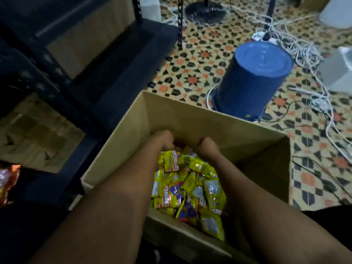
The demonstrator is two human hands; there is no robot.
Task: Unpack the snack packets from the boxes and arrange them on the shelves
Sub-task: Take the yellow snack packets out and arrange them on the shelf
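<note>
An open cardboard box (pixel 200 119) stands on the floor in front of me, with several yellow snack packets (pixel 190 187) heaped in its bottom. Both my arms reach down into it. My left hand (pixel 163 140) and my right hand (pixel 206 147) are close together at the far end of the heap, fingers curled downward among the packets. The fingertips are hidden, so whether they grip any packet cannot be made out. A dark metal shelf unit (pixel 114 60) stands to the left of the box.
Cardboard boxes (pixel 89 40) sit on the shelves. An orange packet (pixel 7 183) shows at the left edge. An upturned blue bucket (pixel 255 79) stands beyond the box on the patterned tiled floor, with white cables (pixel 312 60) and a power strip around it.
</note>
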